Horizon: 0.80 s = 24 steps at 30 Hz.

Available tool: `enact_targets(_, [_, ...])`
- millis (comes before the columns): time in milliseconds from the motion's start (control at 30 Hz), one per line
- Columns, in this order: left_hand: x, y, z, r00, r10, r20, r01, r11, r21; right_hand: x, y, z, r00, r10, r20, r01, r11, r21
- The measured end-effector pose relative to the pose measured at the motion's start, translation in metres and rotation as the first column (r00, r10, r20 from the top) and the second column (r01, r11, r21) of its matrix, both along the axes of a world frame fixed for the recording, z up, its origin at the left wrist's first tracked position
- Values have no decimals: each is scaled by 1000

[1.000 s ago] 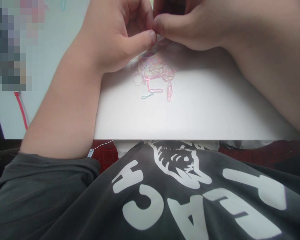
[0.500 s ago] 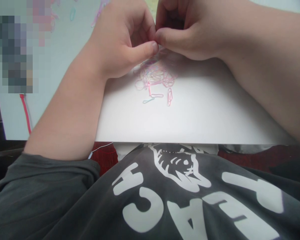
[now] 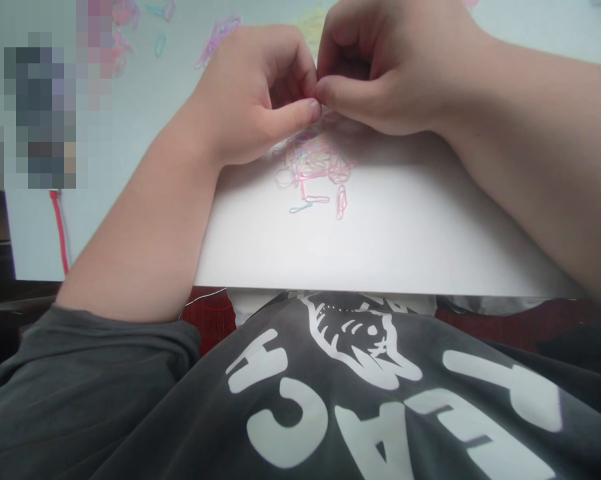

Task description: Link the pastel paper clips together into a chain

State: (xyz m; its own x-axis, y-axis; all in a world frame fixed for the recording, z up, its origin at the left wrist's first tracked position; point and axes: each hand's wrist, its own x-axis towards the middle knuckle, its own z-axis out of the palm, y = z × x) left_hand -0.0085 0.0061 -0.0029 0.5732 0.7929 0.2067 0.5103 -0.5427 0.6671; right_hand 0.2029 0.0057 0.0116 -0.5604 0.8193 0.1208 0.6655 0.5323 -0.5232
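Observation:
My left hand (image 3: 275, 93) and my right hand (image 3: 380, 70) meet at the fingertips, each with thumb and fingers pinched together. Whatever lies between the fingertips is hidden or too small to make out. Just below them on the white table (image 3: 405, 233) is a loose pile of small elastic bands (image 3: 313, 157), mostly pale pink and whitish. A pink band (image 3: 341, 202) and a light blue band (image 3: 300, 209) lie at the pile's near side.
Purple bands (image 3: 219, 39) lie past my left wrist, and yellow ones (image 3: 313, 25) behind my hands. Pink bands (image 3: 123, 50) and a teal band (image 3: 160, 45) are at the far left. A red cable (image 3: 59, 230) runs from a blurred-out dark object (image 3: 43, 107) to the table's near edge.
The view has shifted slightly, so hands, bands and table appear a little lower and more of the purple and yellow bands shows. Both hands keep the same pinched pose.

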Motion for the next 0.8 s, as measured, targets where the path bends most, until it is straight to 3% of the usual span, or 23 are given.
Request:
enact_targets(500, [-1,5,-6,999,-26,19,26,1000,19,-2,1,2,1000,-6,29,7,999,-37])
enact_targets(800, [0,2,-2,999,-3,52,6,999,-50,-4,1,0,1000,-29,-1,29,999,-35])
